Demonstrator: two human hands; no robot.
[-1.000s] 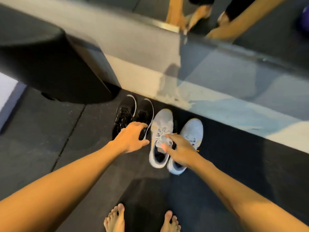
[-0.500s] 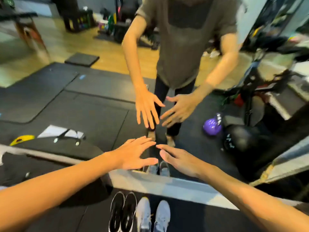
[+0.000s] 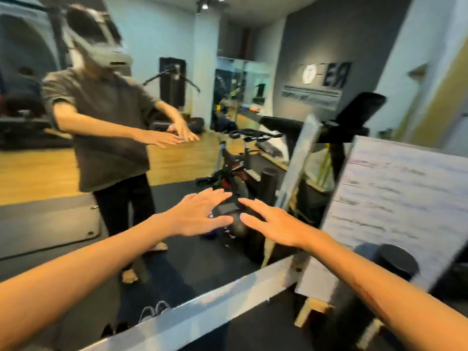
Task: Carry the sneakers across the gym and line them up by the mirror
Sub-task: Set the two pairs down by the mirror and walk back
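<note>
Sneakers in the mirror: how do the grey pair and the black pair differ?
Grey pair is pale, black pair dark. Grey pair lies right of black pair in the reflection. Grey pair shows more; black pair is nearly cut off by the frame. Both show only as reflections, side by side.

Both arms outstretched, left hand (image 3: pixel 200 215) and right hand (image 3: pixel 272 224) flat, empty.
</note>
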